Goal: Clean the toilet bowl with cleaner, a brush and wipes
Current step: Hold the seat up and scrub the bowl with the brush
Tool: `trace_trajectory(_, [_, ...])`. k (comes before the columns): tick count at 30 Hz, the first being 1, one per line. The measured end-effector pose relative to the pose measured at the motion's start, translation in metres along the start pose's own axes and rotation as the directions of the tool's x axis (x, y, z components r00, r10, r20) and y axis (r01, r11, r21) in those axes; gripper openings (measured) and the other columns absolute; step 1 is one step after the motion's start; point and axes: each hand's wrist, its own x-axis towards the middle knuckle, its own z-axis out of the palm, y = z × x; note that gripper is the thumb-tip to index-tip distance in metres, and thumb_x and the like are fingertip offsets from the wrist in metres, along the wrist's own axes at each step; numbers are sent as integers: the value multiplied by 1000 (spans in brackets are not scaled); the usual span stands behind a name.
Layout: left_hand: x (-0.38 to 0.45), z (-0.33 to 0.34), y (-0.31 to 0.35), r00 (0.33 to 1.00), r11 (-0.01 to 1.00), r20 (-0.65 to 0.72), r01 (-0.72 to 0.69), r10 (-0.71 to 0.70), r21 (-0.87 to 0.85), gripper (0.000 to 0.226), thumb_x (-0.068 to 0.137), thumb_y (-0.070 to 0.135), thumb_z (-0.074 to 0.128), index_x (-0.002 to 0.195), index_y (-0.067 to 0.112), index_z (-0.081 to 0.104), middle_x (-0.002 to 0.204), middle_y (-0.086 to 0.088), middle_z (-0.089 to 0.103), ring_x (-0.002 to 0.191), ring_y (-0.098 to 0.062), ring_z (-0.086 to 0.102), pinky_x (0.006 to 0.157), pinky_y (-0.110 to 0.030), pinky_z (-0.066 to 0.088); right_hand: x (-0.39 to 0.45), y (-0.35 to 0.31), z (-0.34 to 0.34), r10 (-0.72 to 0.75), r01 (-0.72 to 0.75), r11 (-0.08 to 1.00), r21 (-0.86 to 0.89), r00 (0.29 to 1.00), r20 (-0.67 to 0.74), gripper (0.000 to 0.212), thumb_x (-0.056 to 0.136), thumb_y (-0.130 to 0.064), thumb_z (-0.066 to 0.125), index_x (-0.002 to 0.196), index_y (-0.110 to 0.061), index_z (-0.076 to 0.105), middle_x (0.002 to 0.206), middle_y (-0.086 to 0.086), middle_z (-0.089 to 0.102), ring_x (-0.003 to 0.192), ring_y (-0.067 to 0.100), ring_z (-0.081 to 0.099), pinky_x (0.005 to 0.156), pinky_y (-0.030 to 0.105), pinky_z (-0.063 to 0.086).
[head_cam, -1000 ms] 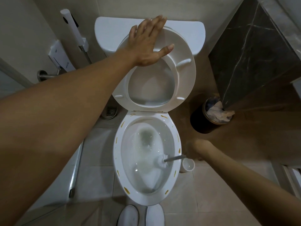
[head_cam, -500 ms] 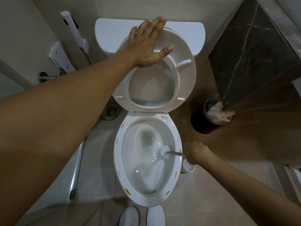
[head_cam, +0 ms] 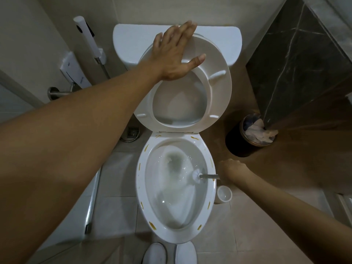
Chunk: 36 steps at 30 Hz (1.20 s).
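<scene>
Beside the bin (head_cam: 247,138), right hand (head_cam: 231,169) grips brush (head_cam: 198,175); left hand (head_cam: 176,54) flat on seat (head_cam: 219,88).

Dim, warm, even lighting with soft shadows on the beige tiled floor (head_cam: 118,206). Faint glare marks the water in the white ceramic toilet bowl (head_cam: 176,239). Wide-angle distortion bends the frame edges; the white bristled brush head (head_cam: 196,175) is motion-blurred.

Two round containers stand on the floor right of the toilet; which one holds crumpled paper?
The dark round bin by the marble wall holds it; the small white cup beside the bowl doesn't.
</scene>
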Motion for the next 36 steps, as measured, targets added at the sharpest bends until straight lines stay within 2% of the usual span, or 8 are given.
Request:
trace_trajectory(6, [0,-1,0,1000,1000,2,5,-5,1,85,85,70,21,152,22,1,160,1,-1,146,-25,0,116,-51,3,1,-7,7,4,1,1000,28,981,-196,34,95,-14,46,129,-12,54,119,7,54,108,26,59,79,31,49])
trace_trajectory(12, [0,0,0,1000,1000,-10,2,-2,9,83,88,68,24,152,22,0,160,1,-1,146,-26,0,116,-51,3,4,-3,12,46,-43,998,39,995,-91,35,93,-13,49,128,-9,55,120,10,57,109,30,60,88,37,53])
trace_trajectory(18, [0,0,0,1000,1000,-13,2,-2,3,81,89,68,26,152,23,0,160,1,-1,146,-26,0,116,-52,3,30,-29,-3,-38,69,991,115,965,-258,32,93,-16,50,124,-17,59,108,6,62,96,26,64,74,33,51])
trace_trajectory(23, [0,1,0,1000,1000,-21,3,-3,3,81,89,68,26,152,23,1,160,1,0,146,-26,0,116,-51,2,34,-44,15,-244,282,925,254,954,-174,32,99,-29,47,128,-23,59,115,6,63,98,25,62,87,37,54])
trace_trajectory(26, [0,1,-1,1000,1000,-19,3,-3,-3,82,88,69,24,152,23,1,160,1,0,146,-26,1,116,-51,2,35,-15,35,-127,191,887,421,976,-175,32,98,-34,45,127,-31,60,106,8,65,87,27,62,79,37,55])
trace_trajectory(29, [0,2,-1,1000,1000,-26,2,-3,-6,81,89,68,25,152,23,1,160,2,0,146,-26,1,116,-51,2,40,9,55,-7,86,836,541,989,-145,32,97,-35,46,122,-28,64,88,7,60,73,27,56,72,39,54])
trace_trajectory(33, [1,4,0,1000,1000,-31,4,-4,0,80,90,68,26,152,23,1,160,2,0,146,-26,0,116,-51,1,38,-9,73,-39,133,777,616,986,-164,35,95,-37,48,126,-28,61,100,10,65,82,29,61,76,37,52])
trace_trajectory(36, [1,4,-1,1000,1000,-30,6,-6,5,82,88,69,24,152,23,1,160,1,0,146,-26,1,116,-51,2,34,-24,80,-120,203,770,604,977,-176,36,96,-38,48,130,-32,58,108,8,67,87,23,63,78,32,50])
